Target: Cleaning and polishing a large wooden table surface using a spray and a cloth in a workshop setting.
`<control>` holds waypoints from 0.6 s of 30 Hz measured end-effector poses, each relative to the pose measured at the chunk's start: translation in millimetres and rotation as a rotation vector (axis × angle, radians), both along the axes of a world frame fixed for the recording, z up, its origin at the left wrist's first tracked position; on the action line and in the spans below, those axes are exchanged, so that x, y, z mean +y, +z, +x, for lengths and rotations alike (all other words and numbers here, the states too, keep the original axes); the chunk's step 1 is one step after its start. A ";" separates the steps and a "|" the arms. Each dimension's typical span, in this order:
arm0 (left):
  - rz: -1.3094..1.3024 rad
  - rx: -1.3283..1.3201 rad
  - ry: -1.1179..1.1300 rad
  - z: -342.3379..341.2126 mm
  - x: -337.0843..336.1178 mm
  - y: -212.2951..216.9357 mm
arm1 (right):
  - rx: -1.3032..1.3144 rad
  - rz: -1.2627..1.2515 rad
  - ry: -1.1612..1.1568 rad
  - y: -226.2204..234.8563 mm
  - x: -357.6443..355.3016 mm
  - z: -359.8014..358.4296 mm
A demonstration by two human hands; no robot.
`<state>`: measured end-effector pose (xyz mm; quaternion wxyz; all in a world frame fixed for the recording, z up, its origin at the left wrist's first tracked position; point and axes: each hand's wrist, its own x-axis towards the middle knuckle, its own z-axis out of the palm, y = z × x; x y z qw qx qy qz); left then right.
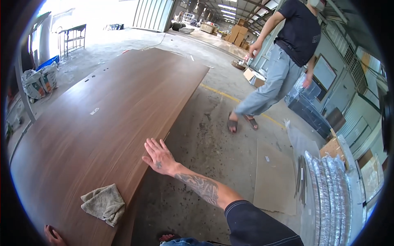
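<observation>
Nearest the lens, a dark-sleeved forearm reaches out from the lower edge, and the right hand [159, 158] lies flat with fingers spread on the right-hand edge of a long wood-grain panel [111, 106] — its grip is fully open and has hold of nothing, only pressing on the board. Down at the bottom edge, the left hand [53, 236] shows just its fingertips, resting on the near end of the same panel; how far that grip is closed cannot be told. Between the two hands, a crumpled grey-green rag [103, 203] sits on the panel's surface, apart from both.

The panel runs away from the viewer across a stained concrete floor [205, 135], with a small white label [94, 111] stuck near its middle. To the right, silver foil-wrapped strips [328, 192] lie beside a flat cardboard sheet [274, 176]. Farther off, another person in a black shirt and pale trousers [283, 61] walks over a yellow floor line [230, 96] — well apart from the panel.
</observation>
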<state>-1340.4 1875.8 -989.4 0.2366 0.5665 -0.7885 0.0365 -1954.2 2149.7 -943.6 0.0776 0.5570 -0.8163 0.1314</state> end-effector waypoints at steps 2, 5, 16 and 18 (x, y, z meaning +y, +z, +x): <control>-0.202 0.013 -0.085 58.5 -33.2 -22.8 | 0.018 -0.090 -0.003 -4.6 -25.3 12.7; -0.213 0.151 -0.057 49.3 -39.6 -39.9 | 0.098 -0.125 0.128 2.2 -27.6 25.4; -0.089 0.099 -0.059 -0.6 -3.3 4.1 | 0.087 -0.042 -0.120 -17.8 -30.7 -26.3; -0.103 0.058 -0.055 8.3 -1.9 9.3 | 0.083 -0.046 -0.032 -21.6 -26.4 -3.9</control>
